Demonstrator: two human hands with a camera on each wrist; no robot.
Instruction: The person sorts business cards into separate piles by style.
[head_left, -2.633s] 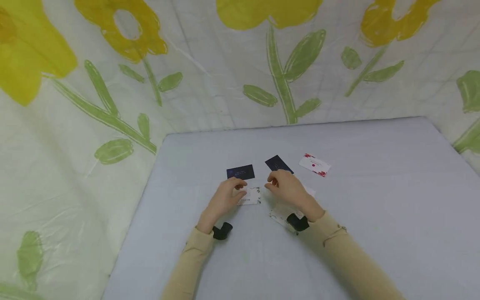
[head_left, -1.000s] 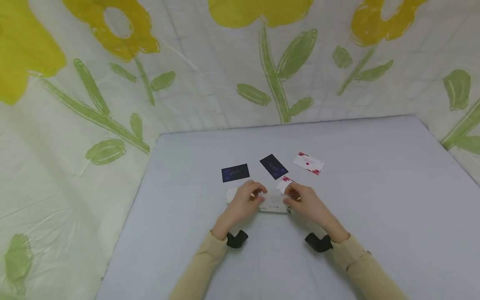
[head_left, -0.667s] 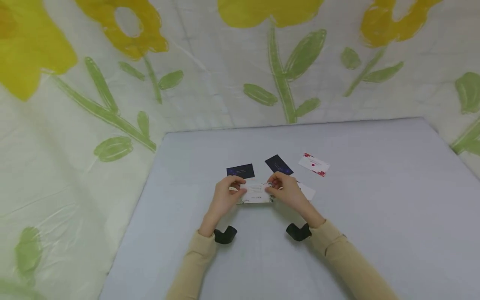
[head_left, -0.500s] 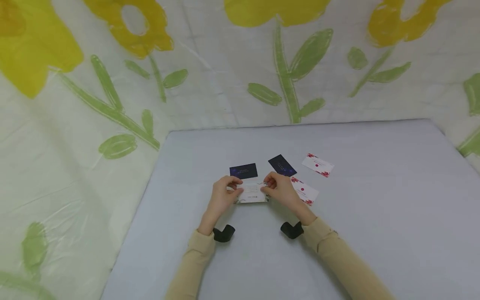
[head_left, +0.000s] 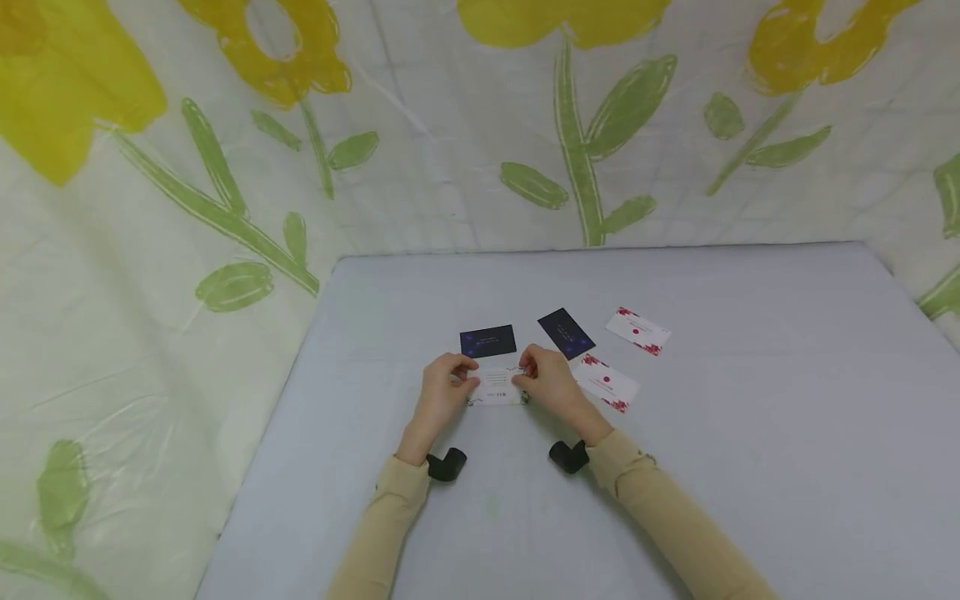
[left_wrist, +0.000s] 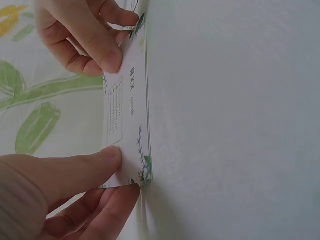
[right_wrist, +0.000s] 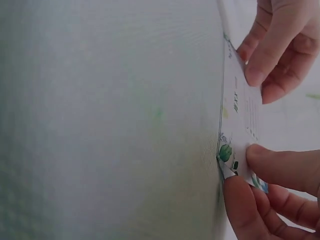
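Note:
A white business card (head_left: 497, 388) with green leaf and flower print is held between both hands above the near middle of the table. My left hand (head_left: 442, 387) pinches its left end between thumb and fingers, and my right hand (head_left: 551, 385) pinches the right end. From the left wrist, the card (left_wrist: 132, 107) shows small print and a doubled line along one long edge. In the right wrist view a corner of a second layer peeks out under the card (right_wrist: 240, 112), so two cards appear stacked.
Behind the hands lie two dark blue cards (head_left: 487, 341). To the right rest two white cards with red flowers, one farther back (head_left: 637, 331) and one beside the right hand (head_left: 606, 382). A pale cloth covers the table (head_left: 510, 533); a flower-printed curtain (head_left: 435, 167) hangs behind.
The hands took up the leaf-printed card from the right side and moved it left, over the matching card there. That lower card no longer shows separately in the head view.

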